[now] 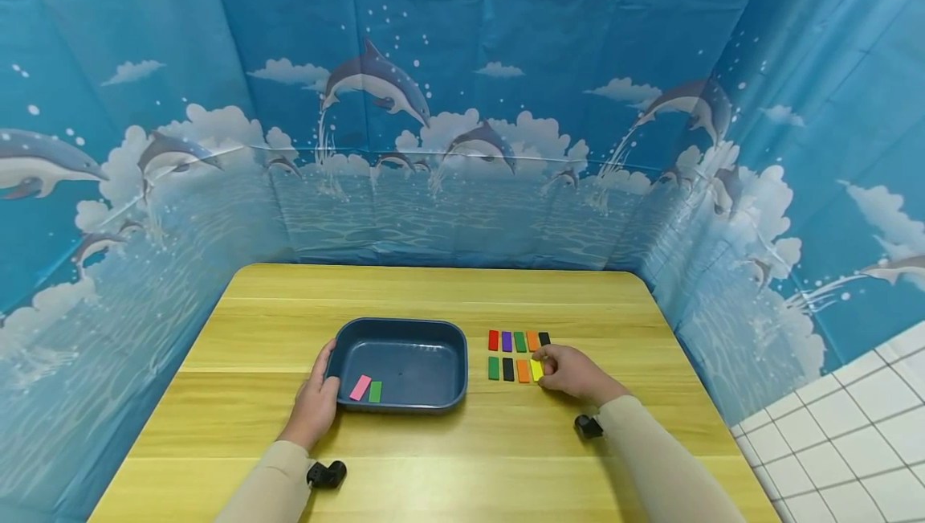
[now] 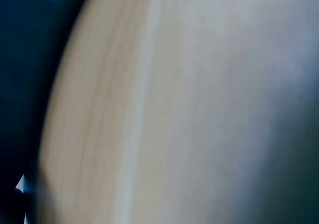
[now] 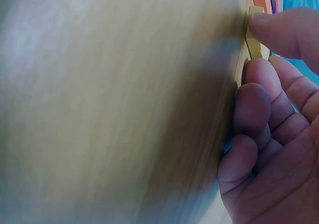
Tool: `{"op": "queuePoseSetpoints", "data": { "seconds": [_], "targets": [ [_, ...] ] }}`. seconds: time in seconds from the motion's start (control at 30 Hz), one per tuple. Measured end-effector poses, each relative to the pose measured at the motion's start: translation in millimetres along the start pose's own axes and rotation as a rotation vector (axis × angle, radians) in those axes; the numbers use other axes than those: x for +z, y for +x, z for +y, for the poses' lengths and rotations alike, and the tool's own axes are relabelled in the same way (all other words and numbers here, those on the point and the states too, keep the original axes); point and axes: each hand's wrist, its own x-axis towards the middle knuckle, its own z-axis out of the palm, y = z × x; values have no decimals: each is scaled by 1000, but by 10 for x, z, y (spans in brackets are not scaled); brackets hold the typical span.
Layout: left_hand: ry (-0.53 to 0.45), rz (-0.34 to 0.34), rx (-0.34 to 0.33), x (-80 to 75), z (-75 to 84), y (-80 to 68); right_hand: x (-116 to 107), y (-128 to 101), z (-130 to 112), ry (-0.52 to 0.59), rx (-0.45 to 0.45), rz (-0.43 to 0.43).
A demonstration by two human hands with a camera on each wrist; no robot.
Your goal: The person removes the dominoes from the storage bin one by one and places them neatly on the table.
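A dark blue plastic basin (image 1: 402,408) stands left of the table's middle, with a pink block (image 1: 360,387) and a green block (image 1: 375,391) lying in its front left corner. Against the basin's left side rests my left hand (image 1: 315,402), fingers extended along the outer wall and thumb near the front corner. My right hand (image 1: 574,372) pinches a yellow block (image 1: 537,369) between thumb and fingertips at the right end of the front row. In the right wrist view the thumb lies on one end of that yellow block (image 3: 254,32), low at the tabletop.
Beside the yellow block, the front row has an orange block (image 1: 523,371), a black block (image 1: 508,369) and a green block (image 1: 494,368). Behind is a row of several coloured blocks, from a red block (image 1: 493,340) to a black one. A dolphin-print curtain (image 1: 448,210) surrounds the wooden table (image 1: 448,475).
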Motion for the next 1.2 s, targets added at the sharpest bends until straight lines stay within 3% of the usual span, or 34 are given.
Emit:
{"op": "queuePoseSetpoints", "data": {
  "seconds": [0.37, 0.5, 0.67, 0.97, 1.2],
  "targets": [
    [-5, 25, 1, -59, -25, -2, -98, 123, -153, 83, 33, 7],
    [-4, 33, -1, -82, -18, -21, -181, 250, -457, 10, -12, 16],
    [1, 34, -5, -100, -3, -27, -178, 479, -1051, -29, -90, -4],
    [8, 56, 6, -32, -18, -6, 245, 930, -2011, -95, -273, -135],
    [-1, 56, -2, -4, 22, 7, 693, 1173, -2335, -143, -312, -255]
  ]
}}
